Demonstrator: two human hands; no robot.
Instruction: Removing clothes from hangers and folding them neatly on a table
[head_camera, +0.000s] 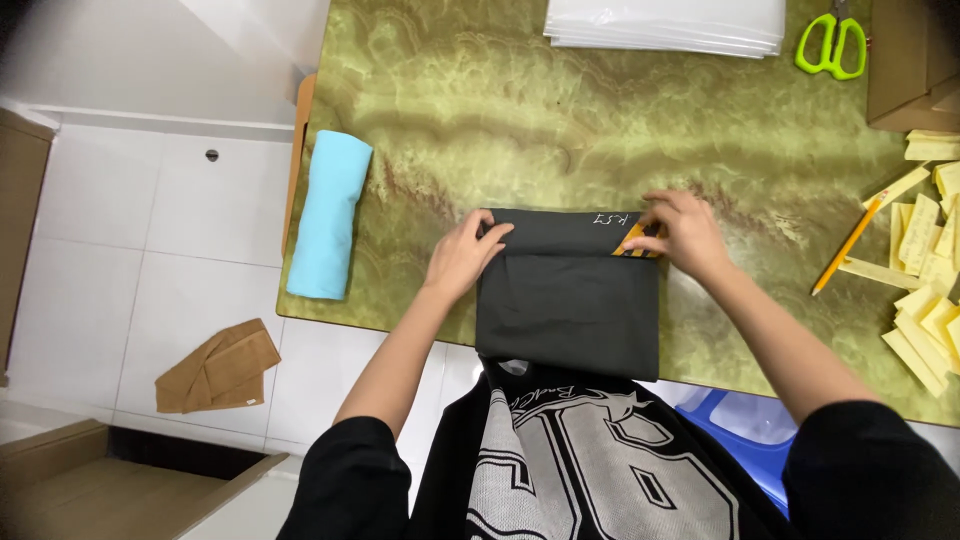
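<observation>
Black short-sleeved jersey with large white-and-grey print, bare forearms

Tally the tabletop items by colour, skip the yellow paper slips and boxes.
Dark: 1, folded garment under both hands
Light blue: 1, cloth roll
Green: 1, scissors
White: 1, sheet stack
Yellow: 1, pencil
Total: 5
</observation>
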